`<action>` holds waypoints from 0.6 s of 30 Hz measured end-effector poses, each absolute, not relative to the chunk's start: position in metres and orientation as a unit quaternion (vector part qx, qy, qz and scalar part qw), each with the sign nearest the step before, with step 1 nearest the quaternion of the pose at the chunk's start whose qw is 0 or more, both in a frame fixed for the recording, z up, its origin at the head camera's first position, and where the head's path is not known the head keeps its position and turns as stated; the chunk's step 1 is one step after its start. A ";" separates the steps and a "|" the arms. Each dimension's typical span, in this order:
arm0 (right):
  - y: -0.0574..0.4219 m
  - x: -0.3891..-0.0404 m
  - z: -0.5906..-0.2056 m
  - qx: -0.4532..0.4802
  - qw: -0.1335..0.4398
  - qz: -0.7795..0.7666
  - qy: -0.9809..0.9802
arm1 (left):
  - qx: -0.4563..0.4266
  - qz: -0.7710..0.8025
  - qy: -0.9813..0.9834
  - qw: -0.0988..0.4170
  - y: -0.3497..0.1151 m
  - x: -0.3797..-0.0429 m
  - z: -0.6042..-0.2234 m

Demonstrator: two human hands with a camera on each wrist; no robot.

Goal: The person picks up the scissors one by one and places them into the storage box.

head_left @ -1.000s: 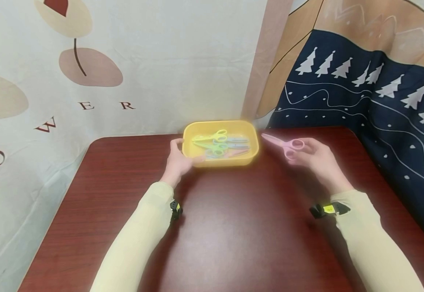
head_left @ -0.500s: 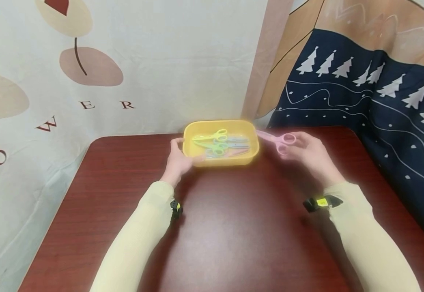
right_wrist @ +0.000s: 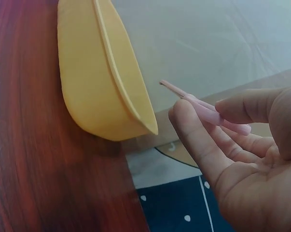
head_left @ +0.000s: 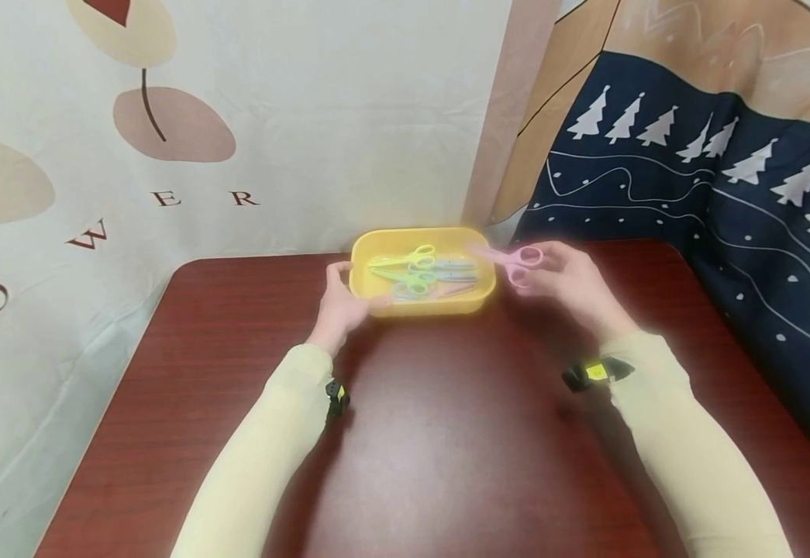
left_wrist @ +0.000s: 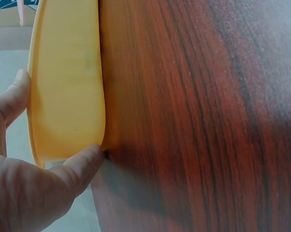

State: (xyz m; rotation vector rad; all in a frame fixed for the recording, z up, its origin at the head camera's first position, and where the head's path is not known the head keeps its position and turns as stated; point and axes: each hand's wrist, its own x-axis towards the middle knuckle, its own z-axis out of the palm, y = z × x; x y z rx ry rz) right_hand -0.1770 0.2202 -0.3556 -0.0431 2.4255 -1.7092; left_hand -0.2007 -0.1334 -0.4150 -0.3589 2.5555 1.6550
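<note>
A yellow plastic basket (head_left: 439, 308) stands at the back of the table with several children's scissors in it, among them a yellow pair (head_left: 408, 258) and a green pair (head_left: 411, 280). My left hand (head_left: 338, 310) grips the basket's left end, thumb at the front corner and a finger on the far side. Pink scissors (head_left: 518, 265) are pinched at the handles between thumb and fingers of my right hand (right_wrist: 242, 145). Their blades point left, and in the head view they overlap the basket's right rim. The right wrist view shows them raised near the rim.
The dark red wooden table (head_left: 439, 434) extends toward me. Right behind the basket hangs a pale printed cloth (head_left: 349, 139), and a navy cloth with white trees (head_left: 656, 178) borders the table's right side.
My right hand has moved left with the pink scissors, bringing the blades from beside the basket to over its right rim. The left hand and basket have stayed in place.
</note>
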 end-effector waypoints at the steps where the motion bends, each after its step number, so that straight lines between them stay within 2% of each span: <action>1: 0.218 -0.177 -0.354 -0.014 0.090 -0.576 0.812 | -0.117 0.539 0.833 0.038 -0.134 -0.201 -0.415; 9: 0.196 -0.176 -0.338 -0.031 0.101 -0.589 0.801 | -0.117 0.544 0.830 0.036 -0.135 -0.202 -0.415; 18: 0.187 -0.200 -0.358 -0.046 0.106 -0.595 0.795 | -0.115 0.543 0.831 0.035 -0.135 -0.204 -0.418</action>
